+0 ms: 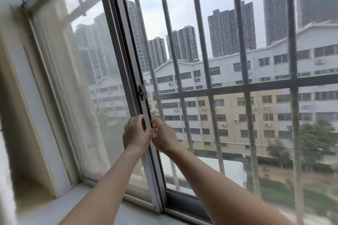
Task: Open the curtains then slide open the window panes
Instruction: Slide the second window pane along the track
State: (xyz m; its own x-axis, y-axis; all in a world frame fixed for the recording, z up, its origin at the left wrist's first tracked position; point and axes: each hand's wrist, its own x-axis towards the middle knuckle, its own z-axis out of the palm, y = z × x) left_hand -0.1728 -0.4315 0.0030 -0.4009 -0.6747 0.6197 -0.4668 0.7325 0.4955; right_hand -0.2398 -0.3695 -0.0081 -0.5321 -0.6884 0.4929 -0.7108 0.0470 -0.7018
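The sliding window pane (102,97) fills the left half of the opening, its glass hazy. Its grey upright frame edge (128,64) slants down the middle, with a dark latch (141,92) on it. My left hand (136,134) curls around this edge from the left, just below the latch. From the right, my right hand (162,138) has its fingers hooked on the same edge. The two hands almost touch. Right of the edge the opening shows no glass. A pale blurred strip at the far left (4,179) may be the curtain.
Grey security bars (239,42) with a horizontal crossbar (256,86) stand outside across the opening. A white sill (54,206) runs below, and the bottom track (182,204) runs to the right. The white wall reveal (22,97) closes the left side.
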